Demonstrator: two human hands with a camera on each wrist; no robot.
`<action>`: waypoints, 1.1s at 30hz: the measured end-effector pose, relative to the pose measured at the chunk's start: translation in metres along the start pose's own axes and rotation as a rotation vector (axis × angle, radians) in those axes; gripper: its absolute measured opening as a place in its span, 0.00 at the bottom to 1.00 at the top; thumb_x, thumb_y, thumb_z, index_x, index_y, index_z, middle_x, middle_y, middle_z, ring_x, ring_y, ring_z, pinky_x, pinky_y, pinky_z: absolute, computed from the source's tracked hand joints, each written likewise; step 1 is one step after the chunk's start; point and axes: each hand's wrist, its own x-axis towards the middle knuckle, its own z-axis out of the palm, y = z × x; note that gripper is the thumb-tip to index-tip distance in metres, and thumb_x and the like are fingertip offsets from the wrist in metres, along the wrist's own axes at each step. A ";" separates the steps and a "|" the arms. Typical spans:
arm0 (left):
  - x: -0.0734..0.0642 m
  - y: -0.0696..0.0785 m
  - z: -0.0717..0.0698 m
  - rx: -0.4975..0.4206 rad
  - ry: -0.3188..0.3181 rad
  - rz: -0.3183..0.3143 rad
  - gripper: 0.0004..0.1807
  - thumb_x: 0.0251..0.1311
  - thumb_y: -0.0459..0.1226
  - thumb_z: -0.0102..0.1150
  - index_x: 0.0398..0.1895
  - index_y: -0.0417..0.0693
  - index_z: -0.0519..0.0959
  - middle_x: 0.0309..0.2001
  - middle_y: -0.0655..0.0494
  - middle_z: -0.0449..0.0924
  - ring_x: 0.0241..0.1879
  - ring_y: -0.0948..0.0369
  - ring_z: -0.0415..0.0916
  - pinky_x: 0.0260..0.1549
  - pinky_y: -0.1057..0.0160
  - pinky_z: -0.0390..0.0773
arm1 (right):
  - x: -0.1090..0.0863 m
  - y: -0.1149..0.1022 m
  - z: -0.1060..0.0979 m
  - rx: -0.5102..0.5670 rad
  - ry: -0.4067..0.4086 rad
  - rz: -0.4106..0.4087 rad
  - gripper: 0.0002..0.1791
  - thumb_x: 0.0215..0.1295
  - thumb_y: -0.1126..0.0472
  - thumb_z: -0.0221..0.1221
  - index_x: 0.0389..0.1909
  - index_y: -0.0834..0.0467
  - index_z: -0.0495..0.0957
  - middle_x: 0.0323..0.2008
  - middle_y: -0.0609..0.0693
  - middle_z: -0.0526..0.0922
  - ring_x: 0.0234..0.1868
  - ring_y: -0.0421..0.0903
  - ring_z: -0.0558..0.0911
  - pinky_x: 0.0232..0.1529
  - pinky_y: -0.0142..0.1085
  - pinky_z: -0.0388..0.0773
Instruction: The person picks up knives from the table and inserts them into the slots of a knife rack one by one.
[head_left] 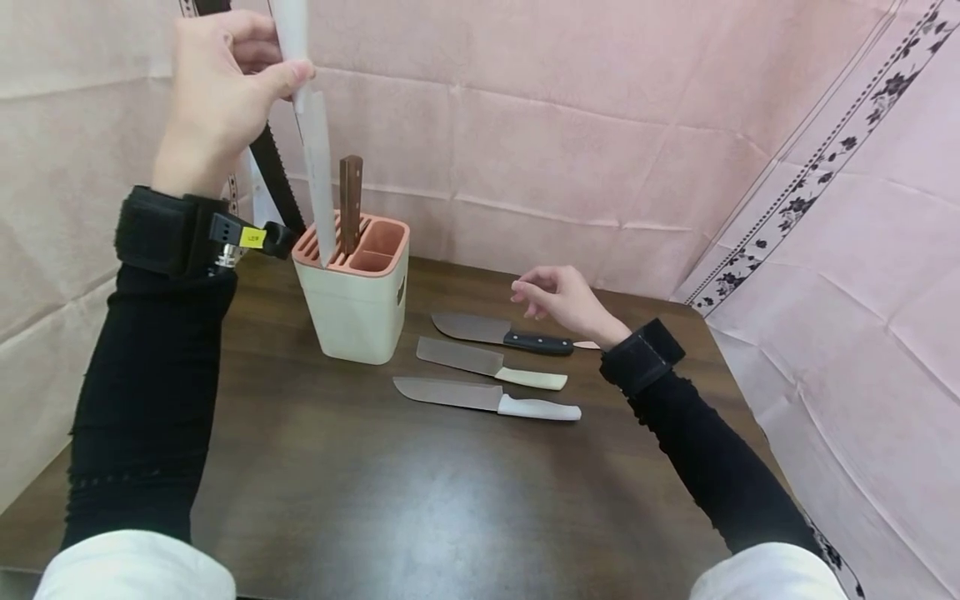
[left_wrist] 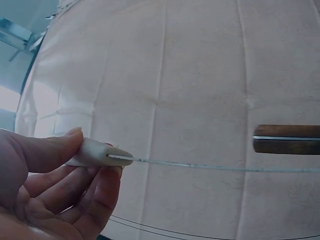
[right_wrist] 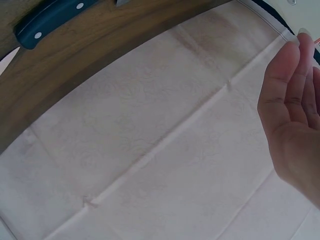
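Observation:
My left hand (head_left: 217, 92) is raised at the upper left and grips the white handle of a knife (head_left: 318, 167), thumb against fingers. Its blade points down, the lower end overlapping the slotted top of a pale knife block (head_left: 352, 308) with a pink lid. In the left wrist view the blade shows edge-on, leading away from the fingers. A brown-handled knife (head_left: 350, 200) stands in the block. My right hand (head_left: 566, 300) hovers with loosely bent fingers, holding nothing, near a black-handled knife (head_left: 536, 342).
On the brown table (head_left: 337, 483) lie a knife with a cream handle (head_left: 532, 378) and one with a white handle (head_left: 538, 408), roughly parallel. A pale tip (head_left: 587, 344) pokes out beside the right wrist. Pink cloth (head_left: 525, 150) hangs behind, and a jagged black strip (head_left: 276, 171) slants down behind the block.

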 end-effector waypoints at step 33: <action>0.014 -0.061 0.026 0.119 -0.151 -0.152 0.23 0.62 0.39 0.61 0.62 0.47 0.73 0.54 0.57 0.82 0.47 0.68 0.74 0.62 0.60 0.69 | -0.023 -0.021 -0.008 -0.024 0.000 0.037 0.13 0.70 0.64 0.54 0.44 0.71 0.79 0.38 0.66 0.85 0.23 0.33 0.78 0.38 0.49 0.83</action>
